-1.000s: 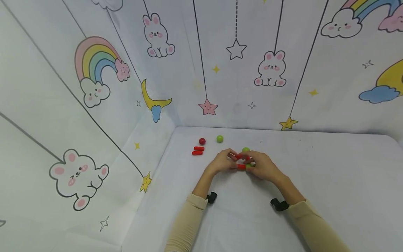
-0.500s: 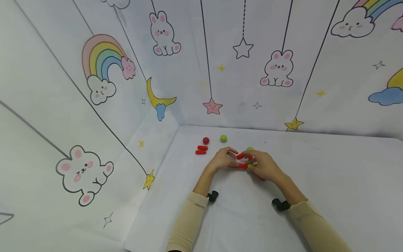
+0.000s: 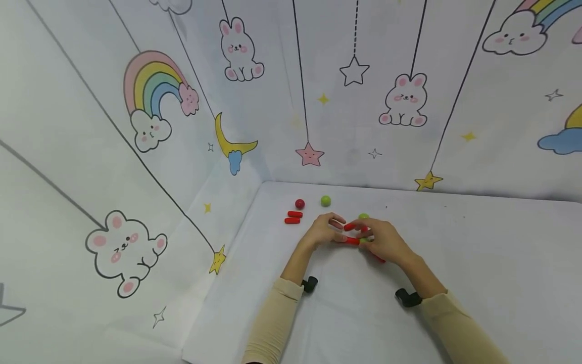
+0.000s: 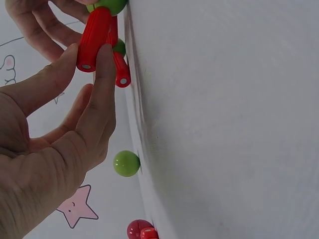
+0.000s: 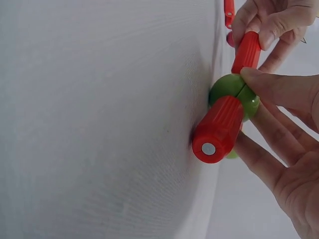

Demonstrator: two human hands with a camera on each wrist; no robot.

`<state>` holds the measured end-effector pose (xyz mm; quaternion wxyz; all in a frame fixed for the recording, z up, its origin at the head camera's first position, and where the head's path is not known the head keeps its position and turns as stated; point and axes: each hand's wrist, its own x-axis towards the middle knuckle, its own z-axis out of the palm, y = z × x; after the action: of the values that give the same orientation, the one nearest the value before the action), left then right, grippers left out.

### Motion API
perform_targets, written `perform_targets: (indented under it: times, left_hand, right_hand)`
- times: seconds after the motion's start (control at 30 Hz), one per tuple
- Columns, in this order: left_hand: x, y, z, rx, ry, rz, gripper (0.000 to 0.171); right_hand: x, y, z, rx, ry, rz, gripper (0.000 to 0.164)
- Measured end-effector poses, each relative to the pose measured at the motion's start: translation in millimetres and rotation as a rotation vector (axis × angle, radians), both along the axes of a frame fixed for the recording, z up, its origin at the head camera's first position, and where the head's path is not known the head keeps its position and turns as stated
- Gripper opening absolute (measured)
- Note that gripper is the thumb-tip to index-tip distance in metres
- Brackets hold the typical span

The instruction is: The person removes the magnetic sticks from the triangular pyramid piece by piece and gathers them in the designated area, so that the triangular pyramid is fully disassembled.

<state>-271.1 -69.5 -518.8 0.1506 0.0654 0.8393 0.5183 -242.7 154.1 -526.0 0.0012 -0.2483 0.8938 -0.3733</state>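
Observation:
In the left wrist view, the left hand (image 4: 75,119) pinches a ridged red magnetic rod (image 4: 93,42) between thumb and index finger. The rod's far end meets a green ball (image 5: 227,89), which the fingers and thumb of the right hand (image 5: 291,144) grip. A second red rod (image 5: 218,129) sticks out from that ball toward the right wrist camera, a metal disc on its end. Beyond the hands, another green ball (image 3: 364,216) and a slanting red rod (image 3: 350,227) show in the head view, partly hidden by the right hand (image 3: 386,240). The left hand (image 3: 324,230) is opposite it.
Left of the hands, on the white table (image 3: 273,283), lie two red rods (image 3: 294,217), a dark red ball (image 3: 299,203) and a loose green ball (image 3: 325,200). A printed cloth wall (image 3: 273,101) rises behind the table and along its left side.
The head view has turned slightly left, so the scene sits farther right. A red rod below the right hand now shows, and a gap has appeared between the left fingers and the farther rod.

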Motion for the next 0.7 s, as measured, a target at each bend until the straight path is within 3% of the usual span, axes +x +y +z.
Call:
perform_targets:
  times: [0.23,0.47,0.7]
  left_hand:
    - [-1.5,-17.2,4.8,0.016,0.004,0.019,0.048]
    - [-5.2,-48.0,10.3,0.101,-0.013,0.026,0.055]
    - [-7.9,-73.0,8.5,0.177,-0.031,0.057,0.063]
  right_hand:
    - [-0.1,3.5,4.0,0.013,-0.047,-0.027,0.057]
    - [-1.0,9.4,5.9,0.012,-0.099,-0.068,0.060]
    - [0.9,9.5,1.3,0.006,-0.103,-0.081,0.061]
